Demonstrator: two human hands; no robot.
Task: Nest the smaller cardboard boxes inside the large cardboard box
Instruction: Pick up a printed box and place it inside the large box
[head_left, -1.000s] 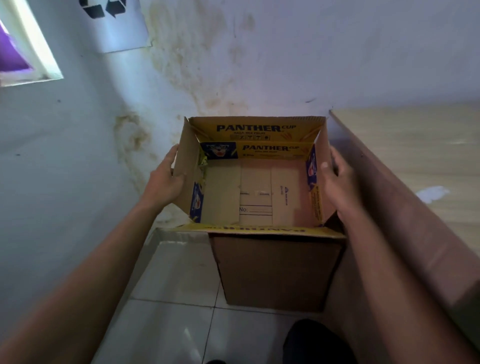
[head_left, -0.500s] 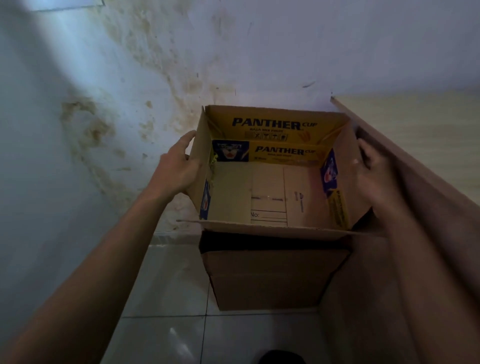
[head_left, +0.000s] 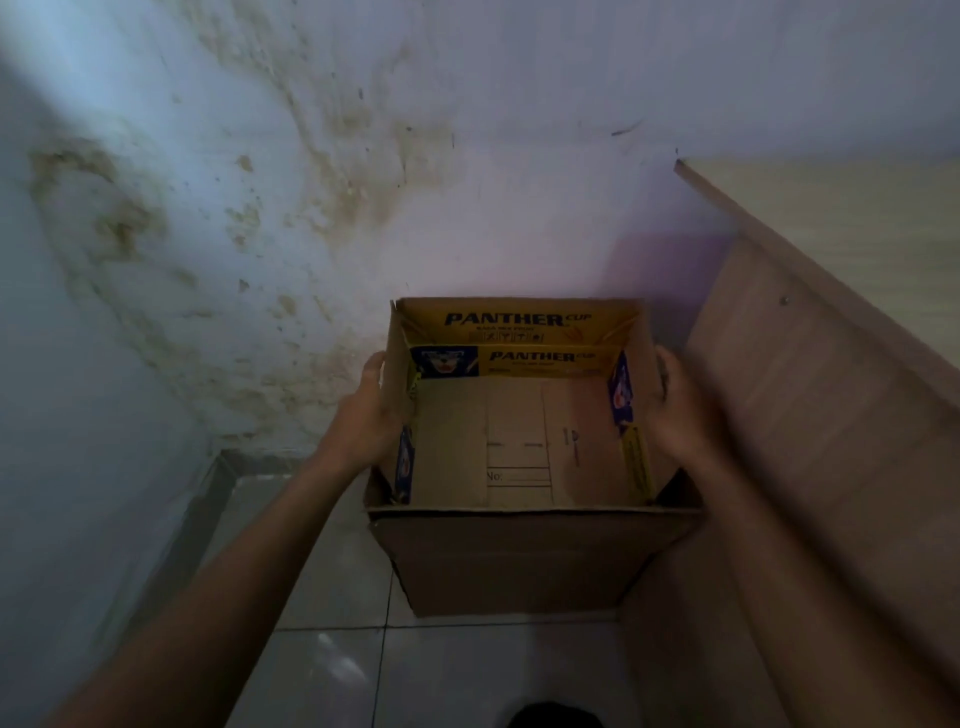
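A large brown cardboard box (head_left: 519, 561) stands open on the tiled floor, between the wall and a wooden cabinet. Inside it sits a smaller box (head_left: 519, 447) with yellow PANTHER CUP print on its flaps and a plain brown bottom. Its top flaps stand up. My left hand (head_left: 366, 410) presses flat against the outside of the left flap. My right hand (head_left: 675, 410) presses against the outside of the right flap. No other small box is in sight.
A stained white wall (head_left: 311, 208) runs behind and to the left. The wooden cabinet side (head_left: 810, 415) rises close on the right. Pale floor tiles (head_left: 322, 649) lie in front. A dark shape (head_left: 550, 717) shows at the bottom edge.
The printed box has gone lower into the large box, and its near flap no longer sticks out. Both hands went down with it. The camera tilted further down.
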